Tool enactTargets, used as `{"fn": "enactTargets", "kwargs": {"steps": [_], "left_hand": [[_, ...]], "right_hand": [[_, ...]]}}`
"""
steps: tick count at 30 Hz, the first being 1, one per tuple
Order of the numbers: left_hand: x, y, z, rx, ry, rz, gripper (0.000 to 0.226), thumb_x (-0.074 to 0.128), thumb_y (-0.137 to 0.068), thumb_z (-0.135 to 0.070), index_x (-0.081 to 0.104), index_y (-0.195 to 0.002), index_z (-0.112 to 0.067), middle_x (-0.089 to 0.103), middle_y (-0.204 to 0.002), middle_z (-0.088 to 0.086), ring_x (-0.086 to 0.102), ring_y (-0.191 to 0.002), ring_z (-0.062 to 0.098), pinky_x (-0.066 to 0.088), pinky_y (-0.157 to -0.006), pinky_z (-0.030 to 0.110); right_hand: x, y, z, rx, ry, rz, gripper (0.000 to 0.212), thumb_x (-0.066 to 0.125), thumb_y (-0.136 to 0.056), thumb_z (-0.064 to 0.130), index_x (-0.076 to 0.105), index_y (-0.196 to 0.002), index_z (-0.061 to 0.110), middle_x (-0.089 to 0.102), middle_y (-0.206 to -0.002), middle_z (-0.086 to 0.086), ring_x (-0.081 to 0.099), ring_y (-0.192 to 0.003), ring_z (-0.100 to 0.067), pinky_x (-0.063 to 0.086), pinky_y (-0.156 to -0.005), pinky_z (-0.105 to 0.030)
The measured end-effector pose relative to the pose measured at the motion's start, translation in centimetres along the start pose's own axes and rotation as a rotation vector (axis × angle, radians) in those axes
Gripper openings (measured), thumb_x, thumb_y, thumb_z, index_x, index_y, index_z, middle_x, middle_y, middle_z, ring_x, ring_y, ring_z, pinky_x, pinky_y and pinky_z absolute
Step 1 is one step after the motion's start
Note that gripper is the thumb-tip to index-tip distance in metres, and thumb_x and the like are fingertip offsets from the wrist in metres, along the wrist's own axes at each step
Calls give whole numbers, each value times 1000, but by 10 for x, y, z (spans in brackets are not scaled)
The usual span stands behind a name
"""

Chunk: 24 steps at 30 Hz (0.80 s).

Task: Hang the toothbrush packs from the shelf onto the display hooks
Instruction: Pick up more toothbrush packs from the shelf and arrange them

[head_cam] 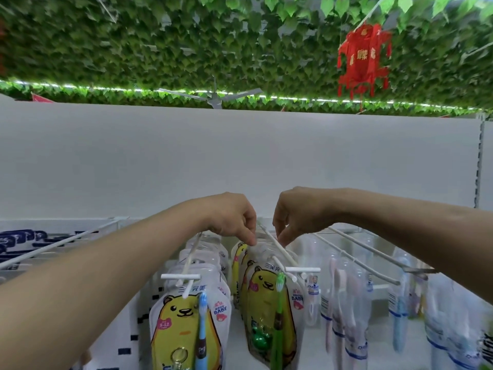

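Observation:
Yellow bear toothbrush packs hang on white display hooks. One row with a blue brush in front [186,316] hangs on the left hook [190,259]. A second row with a green brush in front [269,311] hangs on the middle hook [280,252]. My left hand [234,217] pinches the top of a pack [241,252] further back on the middle hook. My right hand [290,212] reaches down with fingers pinched at that hook's rod, just right of the same pack top.
More white hooks [360,263] to the right carry clear packs of pink and blue toothbrushes [344,303]. An empty rod [53,247] runs at the left above dark blue goods. A white back panel [240,161] stands behind; leaves and a red lantern [362,57] hang overhead.

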<state>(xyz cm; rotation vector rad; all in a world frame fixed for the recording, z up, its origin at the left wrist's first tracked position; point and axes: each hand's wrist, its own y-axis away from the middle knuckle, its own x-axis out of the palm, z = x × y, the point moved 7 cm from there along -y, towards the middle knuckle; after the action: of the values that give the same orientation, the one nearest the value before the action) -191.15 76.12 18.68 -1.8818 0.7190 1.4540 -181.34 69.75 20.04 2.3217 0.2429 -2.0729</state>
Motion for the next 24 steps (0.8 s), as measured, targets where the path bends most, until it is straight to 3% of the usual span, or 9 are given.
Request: {"fn": "enactTargets", "kwargs": {"steps": [5, 8, 12, 14, 19, 21, 24], "left_hand": [[-10, -8, 10, -41, 122, -51, 21, 79, -80, -40, 74, -93, -25, 65, -87, -12, 59, -89, 9, 45, -77, 26], [-3, -17, 11, -67, 86, -24, 24, 78, -81, -37, 75, -101, -24, 65, -93, -13, 61, -100, 12, 49, -90, 30], [4, -31, 9, -65, 18, -34, 11, 80, -80, -33, 71, -79, -27, 60, -77, -14, 55, -78, 8, 44, -67, 23], [5, -36, 9, -63, -5, -42, 17, 80, -80, -30, 66, -71, -28, 59, -73, -13, 52, -72, 8, 42, -63, 22], [4, -39, 11, -81, -28, -60, 11, 79, -81, -28, 69, -78, -25, 62, -77, -11, 56, -80, 12, 46, -68, 24], [-2, -35, 12, -96, -16, -67, 10, 79, -81, -31, 73, -84, -25, 67, -88, -9, 61, -89, 12, 52, -77, 28], [-21, -17, 6, -95, 67, -77, 19, 79, -80, -38, 76, -90, -22, 70, -91, -10, 61, -94, 10, 50, -86, 30]], "right_hand": [[-13, -10, -20, 26, -107, -102, 25, 77, -83, 43, 79, -99, 24, 71, -85, 14, 62, -84, -2, 46, -73, -19], [-1, -21, -26, 34, -97, -44, 28, 78, -83, 44, 80, -100, 23, 74, -92, 9, 64, -91, -7, 47, -75, -21], [12, -33, -25, 10, -94, 8, 25, 77, -84, 39, 79, -100, 21, 74, -92, 6, 63, -92, -11, 45, -79, -24], [12, -37, -26, 9, -97, -7, 24, 78, -83, 38, 79, -98, 20, 74, -92, 6, 63, -91, -10, 48, -82, -25], [14, -46, -27, -2, -81, -38, 25, 78, -84, 39, 79, -97, 18, 69, -84, 7, 62, -89, -11, 49, -81, -26], [10, -43, -28, -10, -80, -54, 27, 77, -84, 42, 78, -99, 19, 67, -83, 10, 61, -89, -11, 46, -77, -24], [-7, -23, -31, -32, -146, -107, 25, 76, -84, 45, 78, -99, 25, 70, -94, 14, 63, -96, -9, 45, -80, -23]]}}
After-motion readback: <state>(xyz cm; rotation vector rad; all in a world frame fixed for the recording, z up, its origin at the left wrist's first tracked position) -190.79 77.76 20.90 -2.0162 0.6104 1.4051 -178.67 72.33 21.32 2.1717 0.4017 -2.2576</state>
